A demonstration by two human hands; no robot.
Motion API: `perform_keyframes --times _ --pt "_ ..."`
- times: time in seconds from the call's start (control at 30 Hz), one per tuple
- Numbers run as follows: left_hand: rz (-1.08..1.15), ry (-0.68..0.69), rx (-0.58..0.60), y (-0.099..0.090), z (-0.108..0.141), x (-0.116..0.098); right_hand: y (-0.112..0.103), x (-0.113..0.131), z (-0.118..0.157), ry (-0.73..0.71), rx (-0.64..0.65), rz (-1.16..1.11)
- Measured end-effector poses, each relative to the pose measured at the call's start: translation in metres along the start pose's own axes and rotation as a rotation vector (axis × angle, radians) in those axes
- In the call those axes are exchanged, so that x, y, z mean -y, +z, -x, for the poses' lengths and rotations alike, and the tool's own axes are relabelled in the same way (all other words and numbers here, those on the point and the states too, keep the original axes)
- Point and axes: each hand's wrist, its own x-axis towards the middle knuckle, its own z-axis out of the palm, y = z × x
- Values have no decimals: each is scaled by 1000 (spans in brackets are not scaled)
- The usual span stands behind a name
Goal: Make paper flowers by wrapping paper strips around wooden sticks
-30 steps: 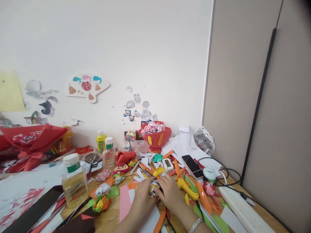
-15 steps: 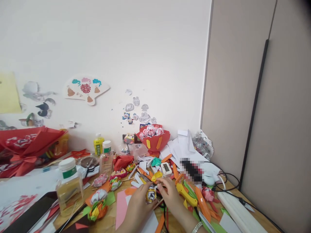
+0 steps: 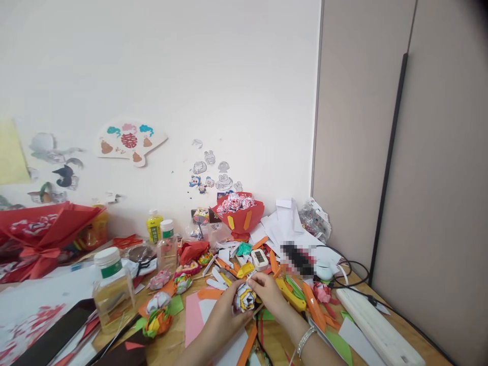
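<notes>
A white paper flower with yellow edges [image 3: 244, 298] is cradled in my left hand [image 3: 225, 311], whose fingers curl round its left side and underside. My right hand [image 3: 267, 291] pinches the flower's upper right edge with thumb and forefinger; a bracelet circles that wrist. A thin stick shows just below the flower. Beyond my hands lies a folded yellow paper piece [image 3: 245, 270], beside a small white digital display [image 3: 260, 259]. Right of my right hand rests a yellow-handled tool [image 3: 290, 295].
Clear bottles [image 3: 114, 300] and colourful paper flowers [image 3: 157, 321] stand at left. A red-wrapped bouquet [image 3: 239, 218] is near the wall. At right are a white power strip [image 3: 377, 325], black cables and orange paper strips [image 3: 314, 306].
The flower is turned to face the camera and shows more fully. My right hand's fingers have closed in on its upper edge. The whole view has shifted slightly.
</notes>
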Motion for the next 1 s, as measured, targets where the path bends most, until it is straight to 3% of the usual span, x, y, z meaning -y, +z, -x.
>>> perform_keyframes --times 0.47,0.8,1.0 --pt "168 24 -40 11 0 -1 -1 -3 1 28 76 -5" --pt "195 14 5 2 0 -20 -6 -1 -1 64 88 -4" --pt "198 -21 0 3 1 -17 -9 -2 -2 9 86 56"
